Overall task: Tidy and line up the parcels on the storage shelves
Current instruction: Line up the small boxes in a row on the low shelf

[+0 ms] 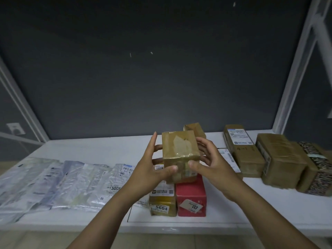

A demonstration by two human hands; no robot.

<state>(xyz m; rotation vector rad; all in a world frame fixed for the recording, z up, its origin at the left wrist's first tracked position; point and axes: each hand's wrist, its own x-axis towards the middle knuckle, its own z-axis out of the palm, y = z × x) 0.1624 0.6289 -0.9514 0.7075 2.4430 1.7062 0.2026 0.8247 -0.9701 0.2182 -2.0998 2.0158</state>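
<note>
Held item: small brown cardboard box wrapped in glossy clear tape [180,151], lifted clear of the white shelf board [107,150], above the middle of the shelf.
Left hand [154,169]: grips the box's left side, thumb on the front face, fingers up the far side.
Right hand [210,168]: grips the right side, thumb on the front face near the other thumb, fingers curled behind.
Directly below: red carton with a tilted tag [191,194] and a yellow-brown carton marked 5604 [162,203], side by side and touching.
Behind: a smaller brown taped box [195,129], partly hidden.
Left of shelf: overlapping clear and white plastic mailer bags [53,184], lying flat.
Right of shelf: long brown box with a white label [240,153], then a bulky brown parcel [280,162].
Risk 1: tape looks slick; with only a thumb-and-finger hold, the box could slip and land on the two cartons.
Risk 2: set down across the red and yellow-brown cartons, it may rock if their tops are uneven; relative height cannot be judged.
Risk 3: pushing it back could knock the smaller box out of line.
Risk 4: a label turned away would defeat tidy reading; this box's label is not visible.
</note>
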